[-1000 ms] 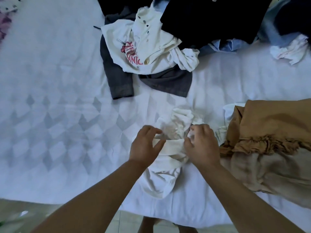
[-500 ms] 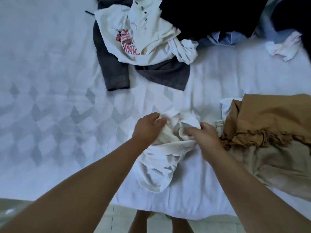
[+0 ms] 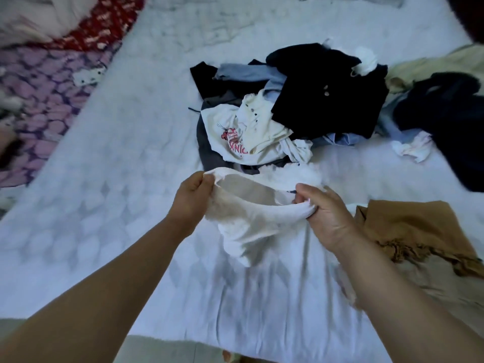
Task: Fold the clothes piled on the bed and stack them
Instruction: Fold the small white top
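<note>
Now one white garment (image 3: 243, 218) lifted; left hand (image 3: 192, 196) fingers, right hand (image 3: 320, 213) fingers each clenching edge; one brown garment (image 3: 408, 226) beside.

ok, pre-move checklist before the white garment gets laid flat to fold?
1. Left hand grips the white garment at its edge: ok.
2. Right hand grips the opposite side: ok.
3. Garment lifted and spread between the hands: partly, the lower part hangs bunched: not ok.
4. Bare bed in front to lay it on: ok.
5. Brown garment lies close by the right hand and could crowd the fold: not ok.
6. Which way the garment faces, front or back: cannot tell.
</note>
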`<control>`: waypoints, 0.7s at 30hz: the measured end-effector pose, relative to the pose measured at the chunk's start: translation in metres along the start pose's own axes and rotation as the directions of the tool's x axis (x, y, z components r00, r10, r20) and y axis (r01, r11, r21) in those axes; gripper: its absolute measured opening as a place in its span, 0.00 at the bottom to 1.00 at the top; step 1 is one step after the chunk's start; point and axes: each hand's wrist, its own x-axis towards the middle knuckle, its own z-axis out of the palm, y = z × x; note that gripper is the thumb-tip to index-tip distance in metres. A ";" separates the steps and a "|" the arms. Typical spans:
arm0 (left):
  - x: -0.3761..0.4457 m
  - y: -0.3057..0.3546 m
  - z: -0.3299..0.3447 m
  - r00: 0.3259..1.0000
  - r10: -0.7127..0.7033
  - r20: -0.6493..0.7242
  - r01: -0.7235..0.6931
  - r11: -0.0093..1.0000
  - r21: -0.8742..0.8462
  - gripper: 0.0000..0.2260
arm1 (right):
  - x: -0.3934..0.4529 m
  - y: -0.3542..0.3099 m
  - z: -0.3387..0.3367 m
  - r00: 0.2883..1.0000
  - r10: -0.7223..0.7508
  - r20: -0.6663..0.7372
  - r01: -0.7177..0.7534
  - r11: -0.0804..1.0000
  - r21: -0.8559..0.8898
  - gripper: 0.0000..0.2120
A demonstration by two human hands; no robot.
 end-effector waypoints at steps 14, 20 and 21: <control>-0.053 0.094 -0.090 0.886 0.343 0.313 -0.464 0.672 0.576 0.13 | -0.092 -0.088 0.082 0.988 0.047 0.146 -0.042 0.998 -0.038 0.09; -0.063 0.111 -0.109 0.907 0.399 0.131 -0.336 0.503 0.796 0.15 | -0.121 -0.101 0.092 0.954 -0.017 0.299 0.010 1.000 0.027 0.12; -0.064 0.113 -0.110 0.920 0.388 0.050 -0.252 0.490 0.835 0.13 | -0.123 -0.102 0.092 0.957 -0.038 0.287 0.030 0.999 0.032 0.12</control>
